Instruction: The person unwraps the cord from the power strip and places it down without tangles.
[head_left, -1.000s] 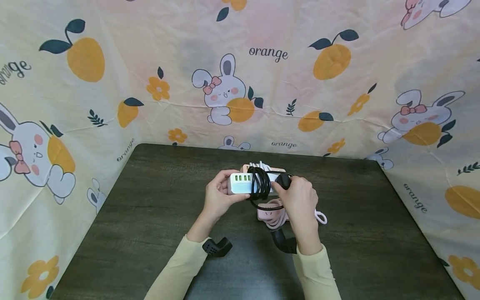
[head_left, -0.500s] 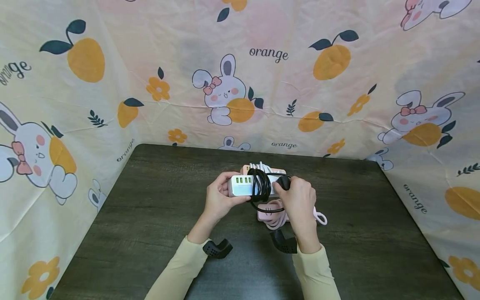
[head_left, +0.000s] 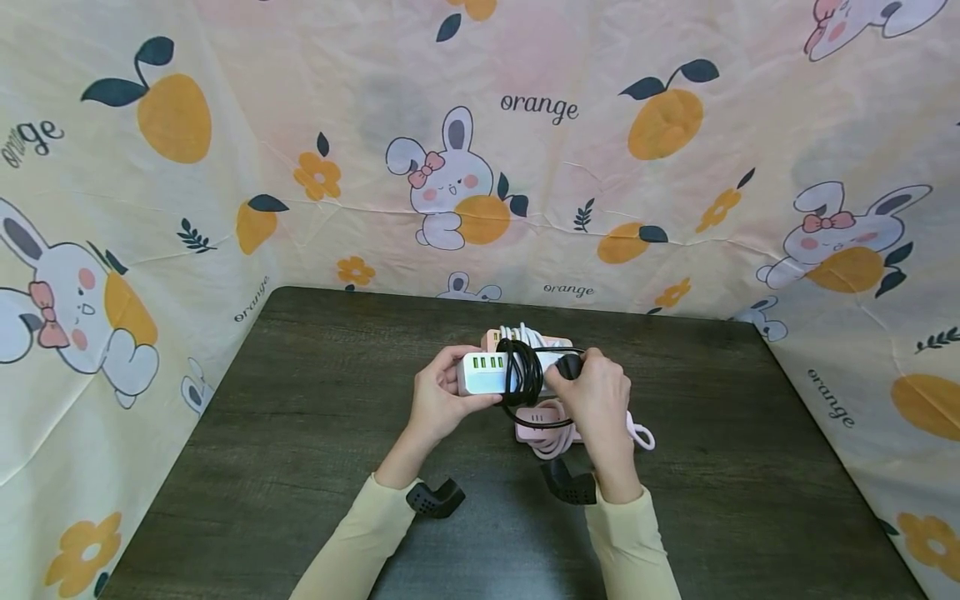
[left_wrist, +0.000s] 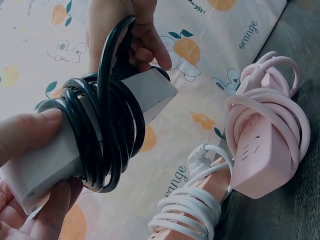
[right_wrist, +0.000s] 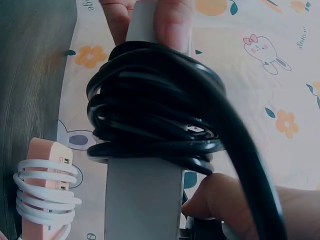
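Observation:
My left hand [head_left: 437, 390] grips the left end of a white power strip [head_left: 480, 377], thumb along its near side. Green USB ports show at that end. A black cord [head_left: 522, 372] is wound several times round the middle of the strip. Near the other end, my right hand [head_left: 603, 404] pinches the black plug [head_left: 569, 367] of this cord between thumb and fingers. In the left wrist view a loop of cord runs over the coils up to the right hand. The right wrist view shows the coils close up, with the left thumb [right_wrist: 174, 27] above them.
Behind the held strip lies an orange-pink power strip [head_left: 492, 337] wound with white cord [left_wrist: 187, 212]. A pink power strip [head_left: 531, 423] with its pink cord wound round it lies nearer, partly below the right hand. The dark wooden table [head_left: 300, 433] meets a printed cloth [head_left: 337, 100].
The white power strip and both hands have come down slightly, toward the person. Both grips look the same, and the two other strips have stayed in place.

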